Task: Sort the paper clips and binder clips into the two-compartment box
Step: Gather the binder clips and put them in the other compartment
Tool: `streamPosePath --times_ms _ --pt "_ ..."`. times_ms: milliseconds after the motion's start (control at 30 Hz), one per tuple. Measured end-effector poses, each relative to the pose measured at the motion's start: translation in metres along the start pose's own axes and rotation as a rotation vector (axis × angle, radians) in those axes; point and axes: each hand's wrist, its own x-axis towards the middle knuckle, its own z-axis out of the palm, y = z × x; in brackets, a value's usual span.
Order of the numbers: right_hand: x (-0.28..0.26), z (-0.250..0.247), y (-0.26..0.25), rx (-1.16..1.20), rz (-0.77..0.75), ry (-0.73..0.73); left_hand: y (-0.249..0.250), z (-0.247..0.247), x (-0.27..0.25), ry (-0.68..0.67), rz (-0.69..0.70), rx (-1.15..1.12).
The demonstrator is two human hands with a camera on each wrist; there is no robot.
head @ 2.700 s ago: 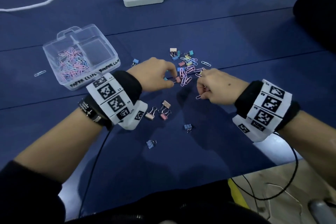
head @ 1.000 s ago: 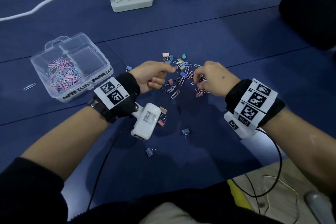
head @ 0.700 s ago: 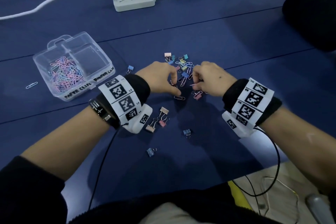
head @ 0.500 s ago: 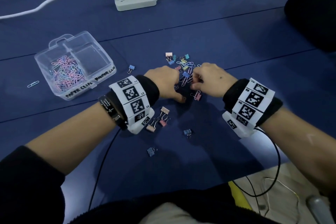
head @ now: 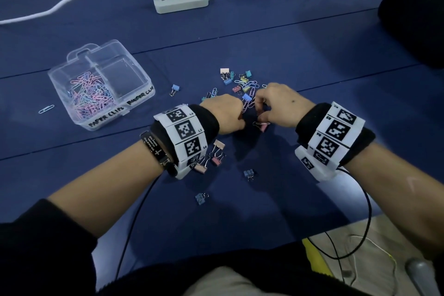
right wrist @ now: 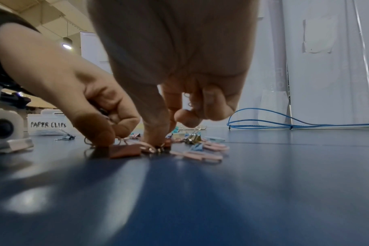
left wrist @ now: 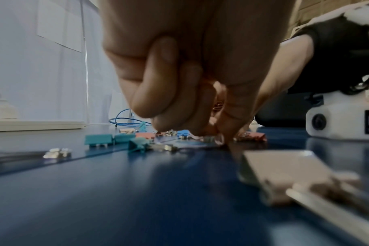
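Pastel paper clips and small binder clips lie scattered in a loose pile (head: 242, 86) on the dark blue table (head: 312, 43), where the left hand (head: 223, 113) and right hand (head: 280, 103) meet with curled fingers, thumb and fingertips pressed to the surface among the clips. Both seem to pinch thin paper clips, the right one keeping some wire loops tucked under its bent fingers. The clear plastic two-compartment box (head: 134, 103) sits well to the left, its "PAPER CLIPS" side heaped with clips.

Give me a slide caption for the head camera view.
Both hands pick through mixed clips beside a clear two-compartment plastic box.
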Motion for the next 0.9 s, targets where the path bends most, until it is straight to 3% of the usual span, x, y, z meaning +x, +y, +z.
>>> streamPosePath --times_ms 267,367,633,900 --pt "0.000 0.000 0.001 -0.037 -0.007 0.020 0.002 -0.007 -0.004 0.250 -0.060 -0.293" --pt "0.000 -0.001 0.000 -0.045 -0.007 0.019 0.002 -0.010 -0.006 0.278 -0.071 -0.331" --pt "0.001 -0.001 -0.001 -0.050 0.026 0.010 0.000 -0.011 -0.008 0.260 -0.119 -0.394" --pt "-0.004 -0.008 -0.002 -0.084 0.156 0.079 -0.010 -0.009 -0.004 0.051 -0.022 -0.189"
